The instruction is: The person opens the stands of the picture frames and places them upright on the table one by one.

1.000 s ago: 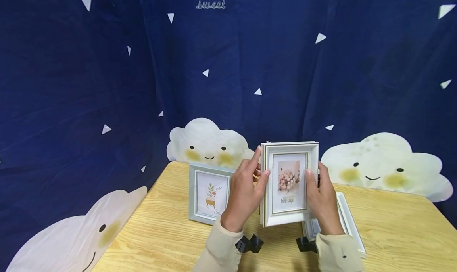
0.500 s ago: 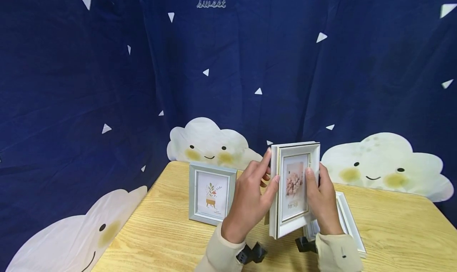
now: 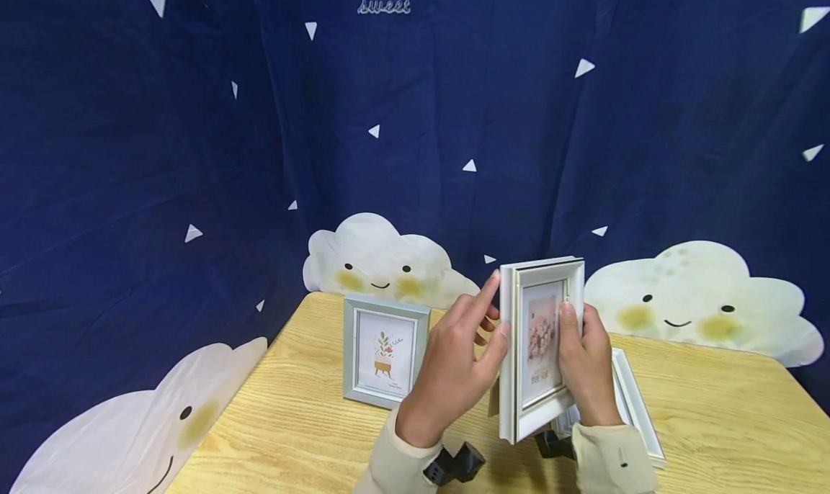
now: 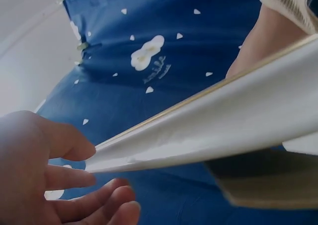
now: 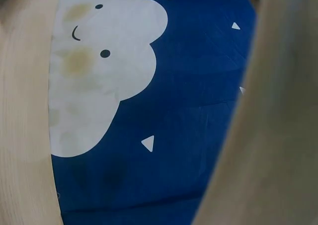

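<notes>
White rectangular gold-lined picture frame: raised, angled, 4 o'clock from head-view centre | right hand: grasping its 3-o'clock side | left hand: unclenched, fingertips touching its 9-o'clock edge | advice: bear weight right-handed, steer lightly left-handed, thumb off the pink flower print

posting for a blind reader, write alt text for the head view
A right hand grips a white frame with a flower picture, angled over a table, while a left hand touches its edge. A grey frame stands to the left; a second white frame lies right, partly hidden.
</notes>
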{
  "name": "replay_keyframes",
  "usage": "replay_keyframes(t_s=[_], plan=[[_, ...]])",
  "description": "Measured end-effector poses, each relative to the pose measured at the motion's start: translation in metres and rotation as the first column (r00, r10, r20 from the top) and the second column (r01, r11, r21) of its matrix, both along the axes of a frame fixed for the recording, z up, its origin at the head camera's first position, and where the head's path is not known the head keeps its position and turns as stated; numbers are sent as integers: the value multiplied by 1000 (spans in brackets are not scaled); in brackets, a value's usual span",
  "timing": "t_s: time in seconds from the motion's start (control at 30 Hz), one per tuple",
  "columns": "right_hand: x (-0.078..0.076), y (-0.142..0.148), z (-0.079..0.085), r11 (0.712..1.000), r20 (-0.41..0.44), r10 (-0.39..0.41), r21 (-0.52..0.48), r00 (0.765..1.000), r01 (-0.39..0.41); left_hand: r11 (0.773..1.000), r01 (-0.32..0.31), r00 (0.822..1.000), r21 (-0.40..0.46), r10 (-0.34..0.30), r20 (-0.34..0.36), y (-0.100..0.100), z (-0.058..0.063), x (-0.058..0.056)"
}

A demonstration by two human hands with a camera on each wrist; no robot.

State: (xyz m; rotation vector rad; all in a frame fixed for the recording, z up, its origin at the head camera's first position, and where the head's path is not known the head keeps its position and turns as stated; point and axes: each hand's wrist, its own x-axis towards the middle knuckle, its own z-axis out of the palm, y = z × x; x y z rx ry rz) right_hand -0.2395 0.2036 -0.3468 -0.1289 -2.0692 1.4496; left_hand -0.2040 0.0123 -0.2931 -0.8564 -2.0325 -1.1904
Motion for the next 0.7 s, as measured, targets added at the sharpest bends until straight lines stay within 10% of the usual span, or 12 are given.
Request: replay_keyframes(t_s=[0.33,0.7], plan=[[0,1,0,999,-3,-20,29,1000,20,977,-55,994,-208,74,83,-20,1,-4],[3,1,4,1000,0,-11,7,1000,11,826,79,980,-558,38,195,-26,-2,-3]])
